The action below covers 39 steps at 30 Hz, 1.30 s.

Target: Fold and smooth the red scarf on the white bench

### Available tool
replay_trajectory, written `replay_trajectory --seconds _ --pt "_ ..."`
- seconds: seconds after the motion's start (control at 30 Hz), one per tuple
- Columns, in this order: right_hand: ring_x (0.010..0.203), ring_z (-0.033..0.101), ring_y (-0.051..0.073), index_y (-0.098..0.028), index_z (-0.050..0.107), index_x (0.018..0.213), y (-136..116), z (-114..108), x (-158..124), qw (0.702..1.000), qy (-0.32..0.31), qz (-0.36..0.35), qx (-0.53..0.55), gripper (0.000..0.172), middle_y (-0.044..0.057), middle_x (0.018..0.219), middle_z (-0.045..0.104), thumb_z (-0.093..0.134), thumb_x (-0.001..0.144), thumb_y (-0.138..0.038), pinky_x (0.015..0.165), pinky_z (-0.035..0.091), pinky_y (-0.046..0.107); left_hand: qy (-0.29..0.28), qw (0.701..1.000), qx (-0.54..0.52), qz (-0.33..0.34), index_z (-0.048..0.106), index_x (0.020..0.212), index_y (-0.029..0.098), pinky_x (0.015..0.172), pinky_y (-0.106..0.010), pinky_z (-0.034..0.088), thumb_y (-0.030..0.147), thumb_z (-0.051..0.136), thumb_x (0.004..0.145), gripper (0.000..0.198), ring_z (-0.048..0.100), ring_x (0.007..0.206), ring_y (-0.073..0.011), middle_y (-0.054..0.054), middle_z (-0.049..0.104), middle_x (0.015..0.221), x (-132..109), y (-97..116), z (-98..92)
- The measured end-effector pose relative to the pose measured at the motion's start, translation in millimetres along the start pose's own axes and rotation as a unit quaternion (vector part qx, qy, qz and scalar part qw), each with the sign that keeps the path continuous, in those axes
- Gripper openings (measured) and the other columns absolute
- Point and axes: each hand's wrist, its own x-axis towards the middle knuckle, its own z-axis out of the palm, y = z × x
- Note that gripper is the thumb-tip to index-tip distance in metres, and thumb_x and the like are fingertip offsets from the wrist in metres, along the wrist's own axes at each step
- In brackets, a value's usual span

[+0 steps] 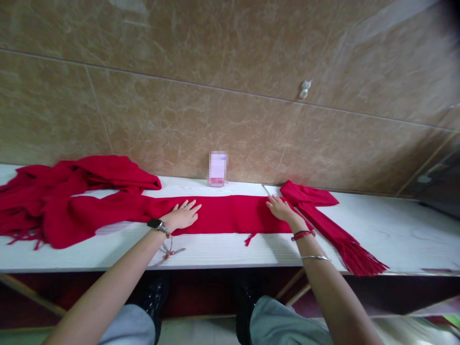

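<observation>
A long red scarf point(219, 214) lies stretched out flat along the white table. My left hand point(182, 215) rests palm down on its left part, with the fingers spread. Over its right part lies my right hand point(282, 209), also flat with the fingers stretched out. Neither hand grips the cloth. Beyond my right hand are a folded red piece point(309, 194) and a fringed red end point(345, 244) running toward the front edge; whether they join the flat scarf is hidden. A small red tassel point(249, 238) sticks out at the near edge of the scarf.
More red cloth point(104, 172) is heaped on the left of the white table point(402, 235). A phone point(217, 167), blurred out, leans upright against the brown tiled wall point(172, 120). A small white hook point(305, 89) is on the wall. A dark object point(440, 184) stands at the far right.
</observation>
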Motion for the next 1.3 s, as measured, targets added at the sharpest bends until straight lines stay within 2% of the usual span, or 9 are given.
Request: replay_trajectory --seconds 0.2,0.3,0.43,0.57,0.73,0.9,1.03,1.13,1.3 --pt "0.13 0.02 0.028 -0.012 0.027 0.136 -120.1 -32.9 22.9 0.986 0.019 -0.13 0.105 0.05 0.015 0.142 0.024 0.026 0.091 -0.034 0.1 0.026 0.051 0.023 0.999 -0.01 0.032 0.018 0.139 0.025 0.102 -0.051 0.015 0.048 0.019 0.088 0.057 0.003 0.133 -0.0265 -0.005 0.004 0.147 23.4 22.3 -9.5" --pt "0.131 0.017 0.025 -0.015 0.028 0.136 -148.6 -29.7 23.0 0.978 -0.01 -0.173 0.113 0.049 0.012 0.143 0.024 0.025 0.092 -0.036 0.101 0.024 0.051 0.025 1.0 -0.012 0.012 0.016 0.14 0.028 0.101 -0.054 0.015 0.05 0.016 0.088 0.057 0.005 0.133 -0.0283 -0.004 0.005 0.147 33.5 27.5 -0.1" --pt "0.132 0.016 0.024 -0.019 0.027 0.136 -126.9 -14.1 23.6 0.982 -0.038 -0.159 0.099 0.048 0.01 0.144 0.022 0.025 0.092 -0.035 0.1 0.023 0.054 0.039 0.999 0.001 0.015 0.018 0.139 0.029 0.1 -0.056 0.015 0.048 0.016 0.088 0.054 0.007 0.133 -0.0284 -0.003 0.009 0.147 37.0 23.3 11.8" --pt "0.131 0.018 0.022 -0.019 0.021 0.138 -68.9 1.0 27.6 0.988 -0.038 -0.123 0.081 0.048 0.01 0.144 0.02 0.02 0.093 -0.033 0.1 0.025 0.051 0.049 0.998 -0.005 0.025 0.02 0.139 0.028 0.1 -0.056 0.015 0.047 0.017 0.088 0.054 0.008 0.133 -0.0284 -0.002 0.01 0.146 36.3 19.9 14.1" --pt "0.131 0.019 0.022 -0.019 0.034 0.133 8.8 15.1 27.4 0.996 -0.06 -0.051 0.034 0.043 0.011 0.142 0.027 0.023 0.093 -0.026 0.1 0.025 0.052 0.042 0.999 -0.024 0.018 0.021 0.139 0.028 0.1 -0.056 0.015 0.047 0.019 0.088 0.054 0.009 0.133 -0.0279 -0.002 0.011 0.146 35.6 22.2 11.0" --pt "0.128 0.026 0.025 -0.012 0.032 0.134 51.9 21.5 25.0 0.998 -0.058 0.032 0.015 0.047 0.018 0.139 0.029 0.017 0.093 -0.03 0.095 0.032 0.052 0.033 0.999 -0.033 0.016 0.022 0.138 0.028 0.101 -0.056 0.014 0.046 0.02 0.088 0.054 0.009 0.133 -0.0279 -0.002 0.011 0.146 36.1 22.3 10.6" --pt "0.128 0.026 0.025 -0.012 0.032 0.135 54.3 21.9 23.1 0.998 -0.048 0.047 0.017 0.048 0.017 0.139 0.031 0.017 0.093 -0.031 0.096 0.033 0.05 0.035 0.998 -0.046 0.019 0.021 0.138 0.029 0.1 -0.056 0.013 0.047 0.02 0.087 0.054 0.008 0.133 -0.0281 -0.002 0.011 0.146 36.0 21.9 10.2" --pt "0.131 0.019 0.025 -0.008 0.026 0.136 40.7 13.7 18.7 0.998 -0.019 0.054 0.022 0.05 0.018 0.141 0.025 0.017 0.092 -0.031 0.098 0.028 0.05 0.03 0.998 -0.054 0.017 0.022 0.138 0.029 0.1 -0.056 0.013 0.047 0.021 0.087 0.054 0.008 0.133 -0.0281 -0.002 0.012 0.146 35.0 23.3 8.0" --pt "0.132 0.013 0.024 -0.008 0.019 0.138 -29.5 -19.7 0.7 0.993 0.074 -0.031 0.086 0.055 0.015 0.144 0.019 0.021 0.091 -0.036 0.104 0.019 0.047 0.03 0.998 -0.052 0.014 0.021 0.138 0.028 0.101 -0.056 0.012 0.047 0.02 0.087 0.054 0.007 0.133 -0.0283 -0.002 0.01 0.146 34.8 24.7 7.8"
